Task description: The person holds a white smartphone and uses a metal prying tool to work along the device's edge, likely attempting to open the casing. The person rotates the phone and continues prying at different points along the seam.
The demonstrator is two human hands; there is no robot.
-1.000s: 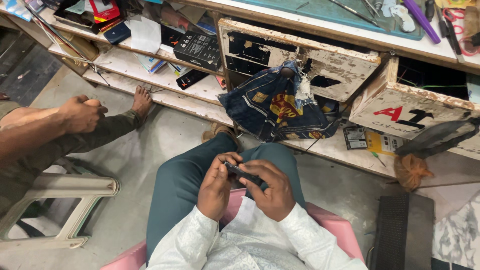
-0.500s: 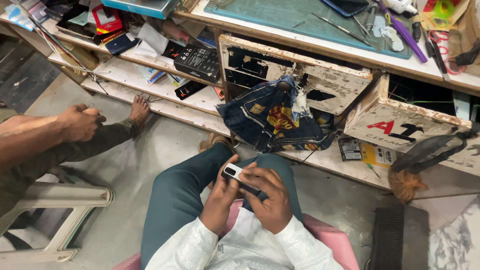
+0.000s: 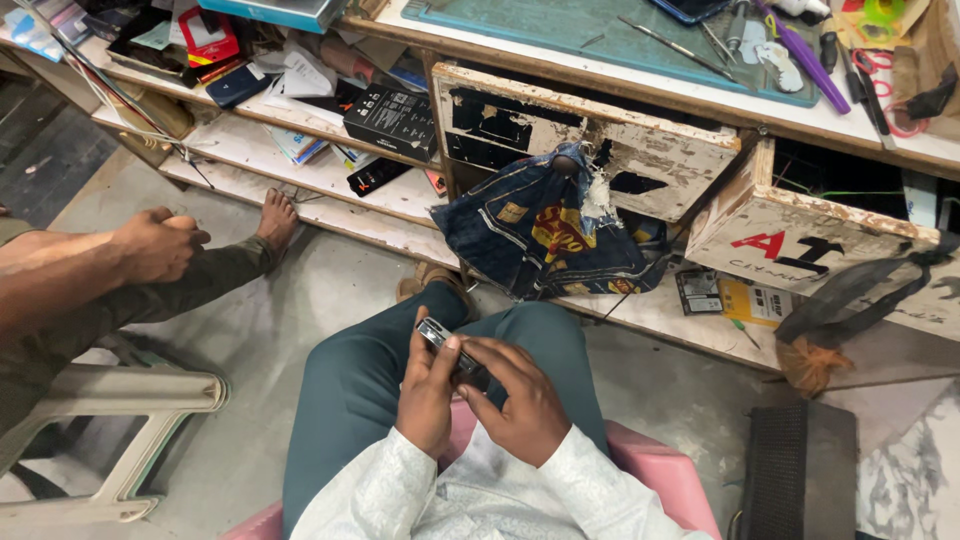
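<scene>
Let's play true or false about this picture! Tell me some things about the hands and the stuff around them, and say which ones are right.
1. Both hands hold a small phone over the lap. True: the left hand and right hand grip the phone.
2. The person sits on a blue chair. False: the chair is pink.
3. A piece of denim hangs at the drawer. True.
4. The other person wears shoes. False: their foot is bare.
5. The mat on the bench is red. False: it is green.

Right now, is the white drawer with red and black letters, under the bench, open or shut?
Open. The drawer is pulled out at an angle from the bench, leaving a dark gap behind it with wires visible.
</scene>
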